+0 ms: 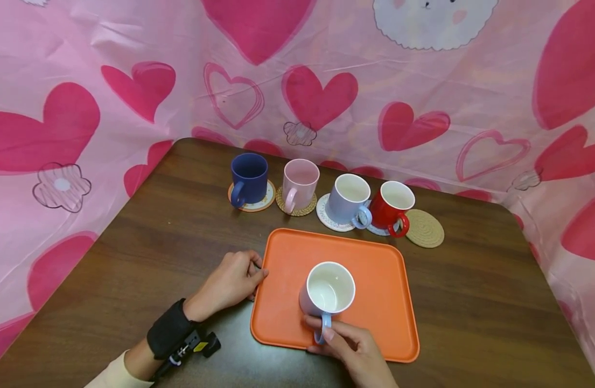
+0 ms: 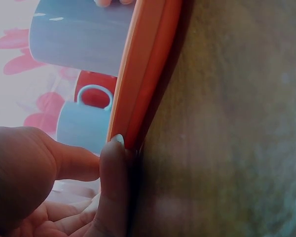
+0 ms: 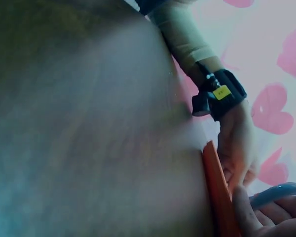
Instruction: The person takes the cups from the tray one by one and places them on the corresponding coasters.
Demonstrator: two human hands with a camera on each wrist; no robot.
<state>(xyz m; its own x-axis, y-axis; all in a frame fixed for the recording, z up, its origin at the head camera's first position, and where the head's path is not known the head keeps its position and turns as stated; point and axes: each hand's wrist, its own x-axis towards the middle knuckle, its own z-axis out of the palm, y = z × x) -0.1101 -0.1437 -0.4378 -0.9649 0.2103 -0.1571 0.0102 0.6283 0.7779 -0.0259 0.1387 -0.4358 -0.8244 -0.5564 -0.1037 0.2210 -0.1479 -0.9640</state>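
Note:
A light blue mug [image 1: 310,305], white inside, stands upright on the orange tray [image 1: 375,269]. Its handle points toward the near edge, and my right hand [image 1: 357,350] pinches that handle with thumb and fingers. In the right wrist view the blue handle [image 3: 278,193] shows against my fingers, low at the right. My left hand [image 1: 231,280] is at the tray's left rim, thumb and forefinger pinching it. The left wrist view shows this thumb [image 2: 74,160] close beside the orange rim [image 2: 138,79].
Behind the tray, mugs stand on round coasters: navy [image 1: 251,183], pink [image 1: 302,186], a second light blue one [image 1: 344,207] and red [image 1: 386,213]. A woven coaster [image 1: 425,229] lies right of the red mug. A heart-patterned pink cloth [image 1: 258,97] hangs along the table's back and sides.

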